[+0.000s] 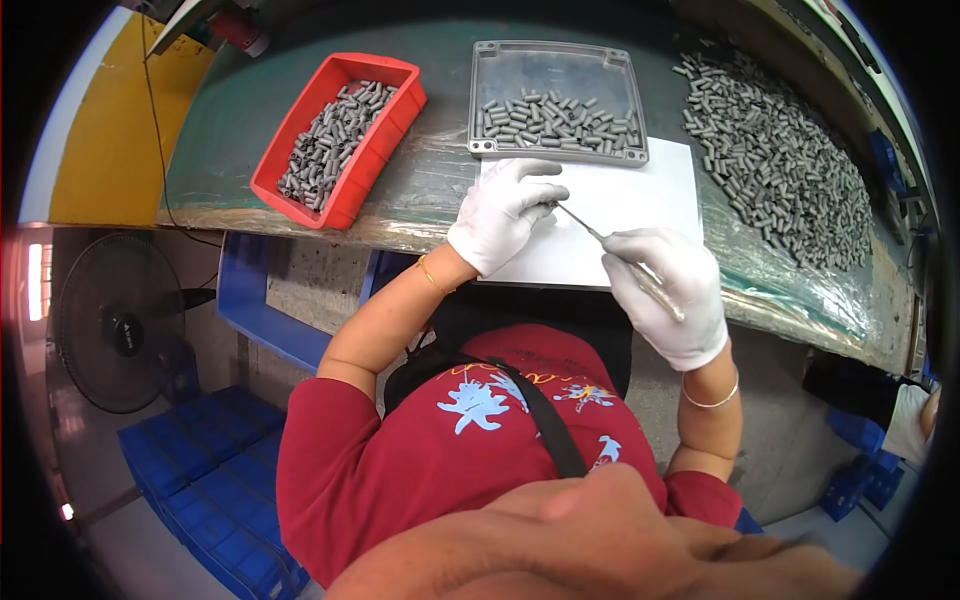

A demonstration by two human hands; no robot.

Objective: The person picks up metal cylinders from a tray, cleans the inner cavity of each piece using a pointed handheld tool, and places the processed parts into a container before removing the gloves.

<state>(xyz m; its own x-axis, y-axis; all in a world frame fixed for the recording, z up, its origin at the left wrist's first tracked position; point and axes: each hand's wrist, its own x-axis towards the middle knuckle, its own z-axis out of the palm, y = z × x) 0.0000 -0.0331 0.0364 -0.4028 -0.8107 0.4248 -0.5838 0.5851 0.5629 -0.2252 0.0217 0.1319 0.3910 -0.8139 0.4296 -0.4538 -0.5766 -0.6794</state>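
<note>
One slim metal tool [580,220] is clasped in your right hand [668,290] above the paper [650,200], its tip by your left hand [505,215], whose fingers curl, their hold unclear; beyond, a tray [560,72] of grey cylinders [560,124] sits on the counter [440,160].

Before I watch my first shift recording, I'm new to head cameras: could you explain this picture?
There is no machine: a camera worn on a person's head looks down at their own hands. The white-gloved right hand holds a thin metal tool, its tip pointing at the fingers of the white-gloved left hand; any small part there is too hidden to tell. On the green-topped table are a red plastic bin and a square grey-framed tray, both holding small grey cylinders, a white sheet, and a large loose cylinder pile at right.
</note>
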